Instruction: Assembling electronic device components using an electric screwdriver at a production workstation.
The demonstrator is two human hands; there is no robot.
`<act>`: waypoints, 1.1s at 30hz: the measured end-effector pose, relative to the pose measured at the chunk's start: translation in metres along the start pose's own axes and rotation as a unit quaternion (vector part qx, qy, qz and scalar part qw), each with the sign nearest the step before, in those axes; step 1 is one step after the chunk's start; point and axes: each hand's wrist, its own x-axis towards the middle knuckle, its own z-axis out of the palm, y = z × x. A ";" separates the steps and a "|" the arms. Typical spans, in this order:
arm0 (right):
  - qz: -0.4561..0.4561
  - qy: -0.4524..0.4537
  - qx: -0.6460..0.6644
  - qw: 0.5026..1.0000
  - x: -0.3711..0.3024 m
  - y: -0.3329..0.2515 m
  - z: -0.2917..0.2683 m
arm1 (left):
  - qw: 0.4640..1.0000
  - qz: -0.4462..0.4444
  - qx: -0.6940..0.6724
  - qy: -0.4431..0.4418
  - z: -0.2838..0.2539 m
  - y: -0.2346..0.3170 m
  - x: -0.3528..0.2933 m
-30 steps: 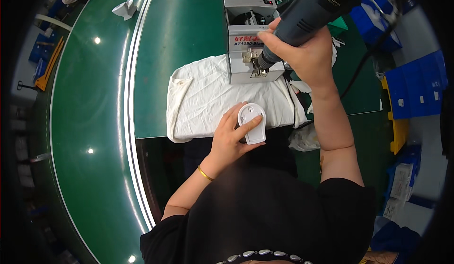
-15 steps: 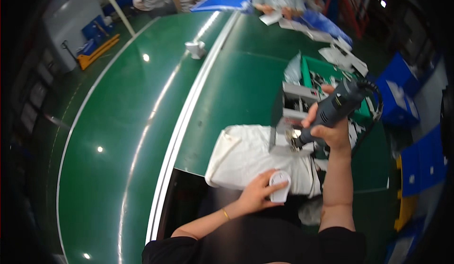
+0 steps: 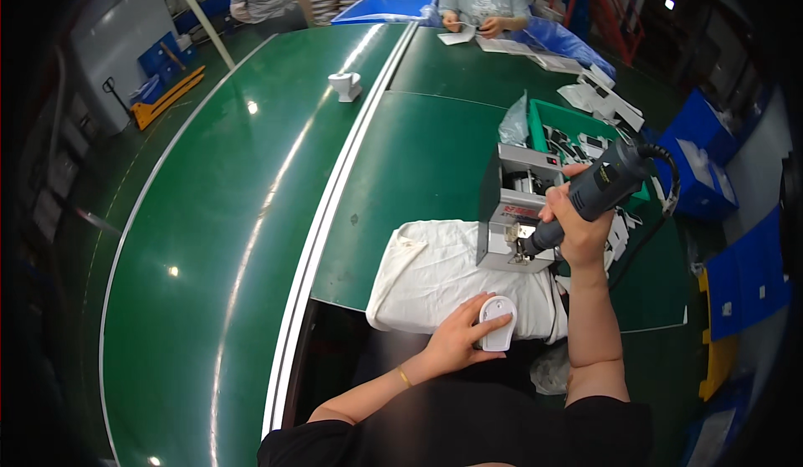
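head view: a white plastic part (image 3: 497,322) is pinned flat by the left hand (image 3: 458,339) on a white cloth (image 3: 435,274) at the bench (image 3: 418,166) edge; a powered screwdriver (image 3: 590,195) is gripped in the closed right hand (image 3: 577,224), tip at a grey screw feeder (image 3: 514,216). the part is best kept steady and the driver held upright.

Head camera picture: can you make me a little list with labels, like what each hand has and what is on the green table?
left hand: presses a small white plastic part onto the white cloth
right hand: grips a dark electric screwdriver, tip at the grey metal box
cloth: lies at the near edge of the green table
behind the box: green bin with small parts
conveyor belt: one white part on it
far end: two people working
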 end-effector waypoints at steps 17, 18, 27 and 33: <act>-0.067 -0.153 -0.108 0.980 -0.056 -0.028 -0.003 | 0.999 -0.029 -0.016 -0.003 0.011 -0.013 0.000; -0.060 -0.152 -0.111 0.980 -0.059 -0.026 0.000 | 0.999 -0.033 -0.014 -0.010 0.012 -0.014 -0.001; -0.025 -0.114 0.065 0.991 -0.069 -0.022 0.009 | 0.999 -0.031 -0.023 0.005 0.011 -0.009 -0.003; -0.021 -0.116 0.063 0.991 -0.067 -0.022 0.008 | 0.999 -0.027 -0.022 0.008 0.011 -0.010 -0.001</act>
